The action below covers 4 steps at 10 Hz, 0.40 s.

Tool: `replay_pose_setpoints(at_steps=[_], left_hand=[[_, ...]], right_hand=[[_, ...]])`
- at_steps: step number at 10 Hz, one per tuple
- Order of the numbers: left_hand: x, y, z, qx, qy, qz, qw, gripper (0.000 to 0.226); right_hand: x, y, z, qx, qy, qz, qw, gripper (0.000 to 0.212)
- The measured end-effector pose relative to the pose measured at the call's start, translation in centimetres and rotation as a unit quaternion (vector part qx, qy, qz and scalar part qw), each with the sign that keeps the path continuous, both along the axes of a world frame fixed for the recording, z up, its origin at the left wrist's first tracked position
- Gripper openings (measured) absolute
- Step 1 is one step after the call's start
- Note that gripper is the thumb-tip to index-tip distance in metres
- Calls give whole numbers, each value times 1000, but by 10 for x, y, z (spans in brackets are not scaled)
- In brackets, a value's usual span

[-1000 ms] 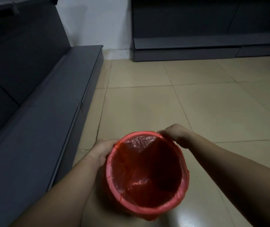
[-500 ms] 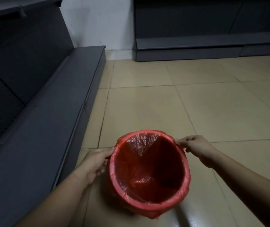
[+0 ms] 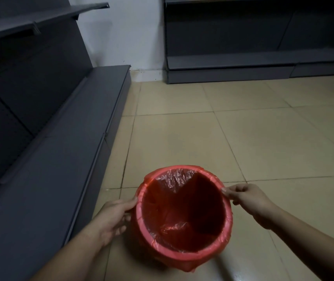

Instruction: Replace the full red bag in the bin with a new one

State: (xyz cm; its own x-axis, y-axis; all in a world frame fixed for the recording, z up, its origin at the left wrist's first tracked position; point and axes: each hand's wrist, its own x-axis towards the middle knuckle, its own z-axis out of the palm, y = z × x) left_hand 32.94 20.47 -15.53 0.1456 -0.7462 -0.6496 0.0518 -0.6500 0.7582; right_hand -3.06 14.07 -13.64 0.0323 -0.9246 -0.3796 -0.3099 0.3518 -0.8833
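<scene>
A round red bin [image 3: 184,255] stands on the tiled floor in front of me. A red plastic bag [image 3: 174,178] lines it, its edge folded out over the rim, and the inside looks empty. My left hand [image 3: 113,217] lies against the bin's left side, fingertips at the rim where the bag folds over. My right hand [image 3: 243,196] pinches the bag's edge at the right side of the rim between thumb and fingers.
A long grey shelf unit [image 3: 60,138] runs along the left, its base close to the bin. Another dark shelf unit [image 3: 243,63] stands against the far wall. Beige floor tiles [image 3: 243,138] stretch ahead and to the right.
My right hand slid from the far edge of the rim round to its right side. My left hand shifted slightly down the left side. The view pulled back a little.
</scene>
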Motion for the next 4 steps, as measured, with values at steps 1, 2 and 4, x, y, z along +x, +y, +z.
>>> replay_pose_setpoints(at_steps=[1,2,4], left_hand=[[0,7,-2,-5,20,13,1000,25],[0,9,-10,-1,50,37,998,28],[4,19,-7,34,12,105,994,76]], right_hand=[[-1,6,-4,-12,6,0,1000,17],[0,12,-7,-23,5,-12,1000,17],[-13,21,5,14,50,-54,997,25]])
